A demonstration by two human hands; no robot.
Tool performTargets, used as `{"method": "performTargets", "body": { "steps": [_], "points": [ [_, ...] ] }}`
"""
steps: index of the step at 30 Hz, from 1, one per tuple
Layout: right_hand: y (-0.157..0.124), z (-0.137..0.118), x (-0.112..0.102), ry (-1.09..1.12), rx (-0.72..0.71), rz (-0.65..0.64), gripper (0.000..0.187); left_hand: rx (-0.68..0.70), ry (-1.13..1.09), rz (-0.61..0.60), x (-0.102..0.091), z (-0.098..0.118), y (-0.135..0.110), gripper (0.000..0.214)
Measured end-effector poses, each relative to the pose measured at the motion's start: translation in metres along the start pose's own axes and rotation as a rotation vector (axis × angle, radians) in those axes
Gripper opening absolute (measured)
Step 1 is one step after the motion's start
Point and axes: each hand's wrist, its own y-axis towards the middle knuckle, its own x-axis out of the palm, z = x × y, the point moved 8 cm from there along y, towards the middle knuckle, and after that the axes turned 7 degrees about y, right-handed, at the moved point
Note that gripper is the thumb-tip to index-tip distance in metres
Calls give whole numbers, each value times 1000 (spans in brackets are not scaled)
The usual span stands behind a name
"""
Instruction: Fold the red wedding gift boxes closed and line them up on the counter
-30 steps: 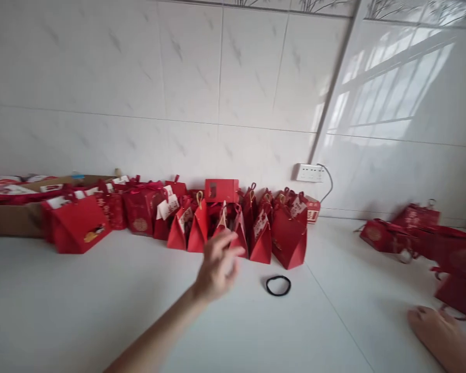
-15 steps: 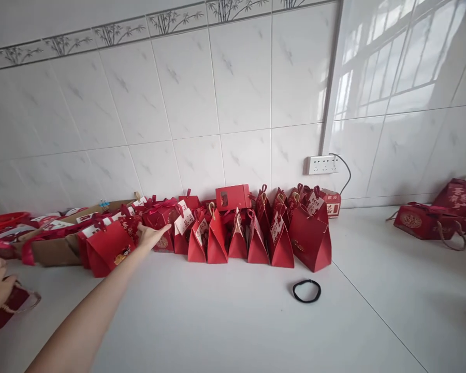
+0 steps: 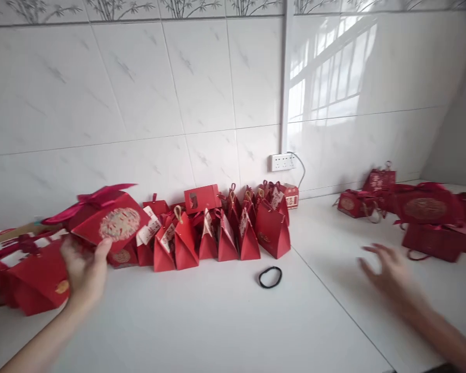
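Observation:
My left hand [image 3: 86,270] is closed on the lower edge of a red gift box [image 3: 114,224] with a gold round emblem and a red ribbon bow, and holds it tilted above the white floor. My right hand [image 3: 388,270] hovers over the floor at the right, empty, fingers spread and slightly blurred. A row of small red triangular gift bags [image 3: 225,238] with tags stands against the tiled wall between my hands. A black hair tie [image 3: 270,277] lies on the floor in front of the row.
More red boxes and bags [image 3: 427,220] are piled at the right along the wall. A red bag [image 3: 34,285] and a cardboard box [image 3: 11,234] sit at the left. A white power strip [image 3: 282,161] hangs on the wall.
My left hand reached to the boxes at the left, took the emblem box and lifted it. My right hand came into view at the right. The view swung right.

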Motion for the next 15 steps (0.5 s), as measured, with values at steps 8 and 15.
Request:
{"method": "performTargets", "body": {
  "steps": [8,15],
  "points": [
    [-88,-231,34,665,-546,-652,110,-40,-424,-1038,109,40,-249,93],
    [-52,-128,30,425,-233,-295,98,20,-335,-1323,142,12,-295,77]
  ]
}}
